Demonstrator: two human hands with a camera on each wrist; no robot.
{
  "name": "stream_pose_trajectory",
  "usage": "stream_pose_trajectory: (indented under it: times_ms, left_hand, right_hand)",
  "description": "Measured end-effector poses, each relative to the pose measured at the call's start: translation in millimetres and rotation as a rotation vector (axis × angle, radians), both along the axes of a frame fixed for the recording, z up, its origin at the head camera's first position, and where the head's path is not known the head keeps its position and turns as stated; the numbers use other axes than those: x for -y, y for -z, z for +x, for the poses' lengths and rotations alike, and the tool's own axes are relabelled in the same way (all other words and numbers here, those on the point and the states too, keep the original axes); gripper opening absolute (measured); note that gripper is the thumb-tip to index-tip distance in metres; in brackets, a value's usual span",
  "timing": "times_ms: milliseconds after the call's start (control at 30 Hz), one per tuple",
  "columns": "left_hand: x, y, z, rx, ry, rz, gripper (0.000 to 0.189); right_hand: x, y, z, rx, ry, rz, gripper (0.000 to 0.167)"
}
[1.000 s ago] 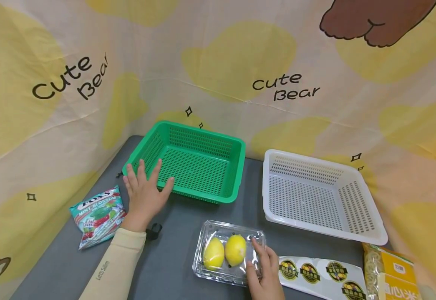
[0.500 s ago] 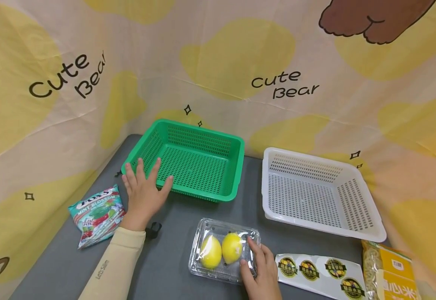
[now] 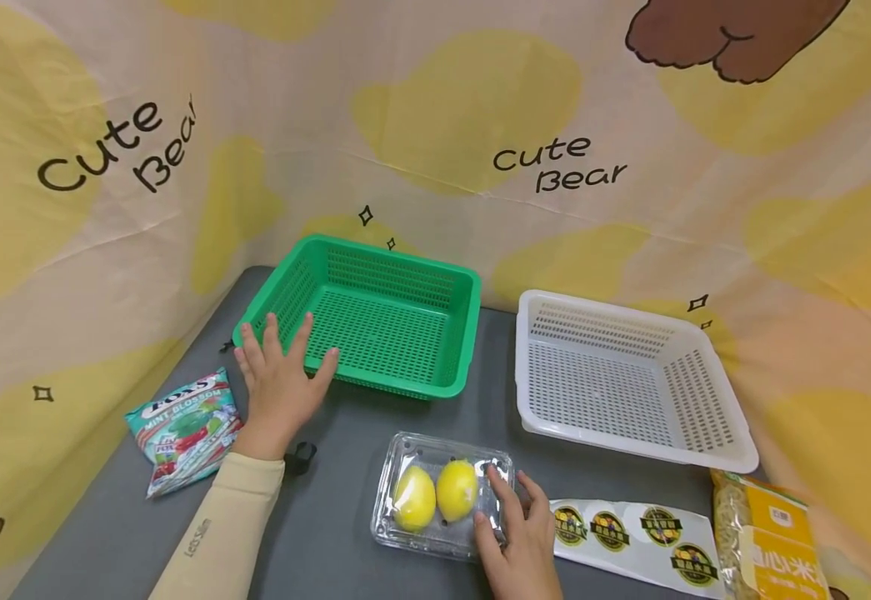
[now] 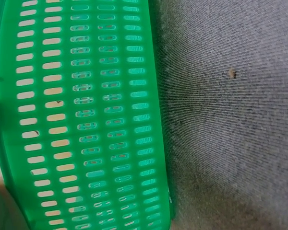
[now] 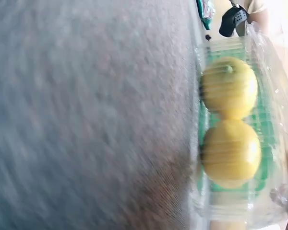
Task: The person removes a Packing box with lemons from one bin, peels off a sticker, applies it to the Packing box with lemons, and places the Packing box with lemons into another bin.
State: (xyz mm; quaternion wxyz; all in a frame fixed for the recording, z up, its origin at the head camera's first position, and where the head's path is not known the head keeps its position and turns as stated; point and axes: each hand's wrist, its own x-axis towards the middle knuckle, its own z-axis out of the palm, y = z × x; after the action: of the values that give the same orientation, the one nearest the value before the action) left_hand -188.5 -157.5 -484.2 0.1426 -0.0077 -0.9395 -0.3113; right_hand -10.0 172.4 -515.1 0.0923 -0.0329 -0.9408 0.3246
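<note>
Clear plastic box sits slightly farther left, away from sticker strip, than second ago: likely nudged, not lifted. Your right hand spreads fingers wider at its right end, clamping nothing; contact unclear. Your left hand splays by green basket, fingers apart. Box lies flat on grey table, lid seemingly closed, two yellow fruits inside.

Lemons lie in a box before the left basket.

Teal bag near left edge of bench, white basket at far right corner, yellow packet along right edge, sticker sheet alongside.
</note>
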Motion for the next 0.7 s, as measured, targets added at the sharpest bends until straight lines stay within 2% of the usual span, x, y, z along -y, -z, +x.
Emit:
stream_pose_trajectory:
  times_ms: [267,500,567,700]
  left_hand:
    - [1.7,0.4,1.4,0.007,0.003,0.001,0.078]
    - [1.5,1.6,2.3,0.008,0.006,0.003,0.078]
    - [1.3,0.8,2.2,0.010,0.005,0.004,0.078]
    - [0.7,-1.1,1.2,0.016,0.005,0.002,0.078]
  right_hand:
    - [-15.3,-17.1,5.0,-0.059,0.006,0.006,0.057]
    - [-61.8,-18.8,6.0,-0.179,0.096,0.036,0.059]
    - [-76.8,-19.0,5.5,-0.177,0.139,0.048,0.058]
    - [-105.4,-19.3,7.1,-0.055,0.258,0.102,0.058]
